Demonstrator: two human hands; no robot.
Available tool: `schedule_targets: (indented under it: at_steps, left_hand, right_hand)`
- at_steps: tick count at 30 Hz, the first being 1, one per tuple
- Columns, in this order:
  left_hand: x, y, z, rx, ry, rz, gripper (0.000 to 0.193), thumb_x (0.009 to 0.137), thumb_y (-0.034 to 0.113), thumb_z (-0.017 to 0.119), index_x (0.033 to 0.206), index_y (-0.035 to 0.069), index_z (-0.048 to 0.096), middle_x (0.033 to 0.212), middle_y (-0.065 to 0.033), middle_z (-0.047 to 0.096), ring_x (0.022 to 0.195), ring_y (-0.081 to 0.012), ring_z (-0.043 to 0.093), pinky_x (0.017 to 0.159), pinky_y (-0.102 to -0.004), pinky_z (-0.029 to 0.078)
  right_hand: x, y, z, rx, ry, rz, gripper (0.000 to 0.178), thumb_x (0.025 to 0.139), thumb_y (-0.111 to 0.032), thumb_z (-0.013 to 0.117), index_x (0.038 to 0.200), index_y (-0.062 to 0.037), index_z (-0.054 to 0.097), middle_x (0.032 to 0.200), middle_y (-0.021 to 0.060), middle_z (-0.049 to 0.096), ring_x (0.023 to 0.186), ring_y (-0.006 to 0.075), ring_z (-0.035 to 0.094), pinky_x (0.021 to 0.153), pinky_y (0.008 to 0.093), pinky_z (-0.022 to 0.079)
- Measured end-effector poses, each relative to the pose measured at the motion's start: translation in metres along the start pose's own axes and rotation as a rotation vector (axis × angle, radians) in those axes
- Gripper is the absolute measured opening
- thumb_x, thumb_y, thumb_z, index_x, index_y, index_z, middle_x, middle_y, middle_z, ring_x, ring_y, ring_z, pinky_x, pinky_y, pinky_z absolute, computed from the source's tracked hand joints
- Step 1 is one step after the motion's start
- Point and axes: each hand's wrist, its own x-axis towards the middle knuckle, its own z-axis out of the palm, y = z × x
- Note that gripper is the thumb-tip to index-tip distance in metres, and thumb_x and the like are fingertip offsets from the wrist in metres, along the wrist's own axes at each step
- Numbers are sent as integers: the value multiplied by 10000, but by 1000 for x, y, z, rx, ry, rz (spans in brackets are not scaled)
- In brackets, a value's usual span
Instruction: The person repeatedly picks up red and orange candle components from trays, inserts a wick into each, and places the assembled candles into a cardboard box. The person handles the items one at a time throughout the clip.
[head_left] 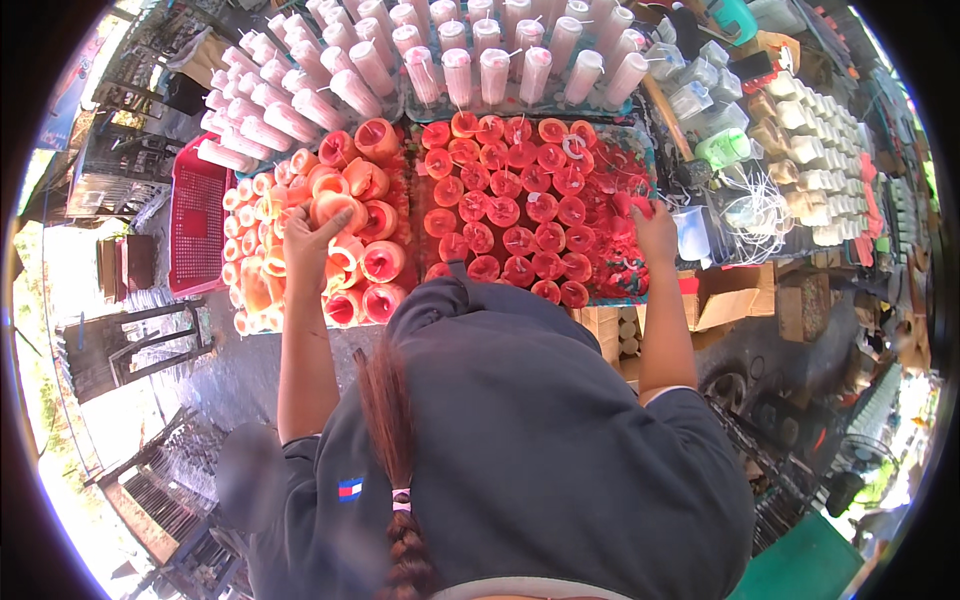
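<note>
The tray [652, 150] in front of the person is filled with rows of red cups [543, 207], many showing a wick at the mouth, and loose red scraps [612, 228] lie along its right side. Left of the tray stand orange cups [378, 220], some with red insides, packed close together. The left hand [310, 240] is there, its thumb and fingers closed on the rim of one orange cup [328, 203]. The right hand [655, 235] is at the tray's right edge, fingers bent against the red scraps; whether it grips a piece cannot be told.

Beyond the tray, pale pink candles [493, 75] with white wicks stand in rows. Farther left of the tray, past the orange cups, is a red perforated basket [197, 215]. Right of the tray, the surface carries clear plastic cups [690, 100], a green cup [722, 148], a tangle of white cord [755, 215] and rows of cream-coloured pieces [800, 150]. Below the tray's right end is an open cardboard box [738, 298]; dark metal frames [130, 340] stand well left of the tray.
</note>
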Motion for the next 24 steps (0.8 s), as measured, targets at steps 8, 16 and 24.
schedule_targets:
  at_steps: [8, 16, 24]
  left_hand:
    - [-18, -17, -10, 250, -3, 6, 353, 733, 174, 767, 973, -12, 588, 881, -48, 636, 772, -85, 587, 699, -216, 469]
    - [-17, 12, -47, 609, 174, 120, 348, 738, 274, 752, 951, 10, 675, 859, -62, 667, 746, -114, 603, 683, -256, 465]
    - [-31, -7, -86, 475, 152, -88, 415, 683, 200, 806, 963, -8, 582, 804, -80, 651, 712, -110, 605, 653, -250, 482]
  right_hand:
    - [44, -27, 10, -197, 135, -260, 394, 799, -311, 621, 1092, -48, 594, 1052, 203, 601, 997, 386, 550, 874, 430, 438]
    - [102, -96, 41, -80, -181, -786, 500, 731, -8, 572, 1206, -131, 476, 1222, 144, 493, 1063, 367, 528, 882, 446, 445]
    - [127, -121, 24, -452, -435, -856, 476, 722, -7, 594, 1166, -144, 490, 1160, 118, 496, 1019, 341, 555, 803, 420, 480]
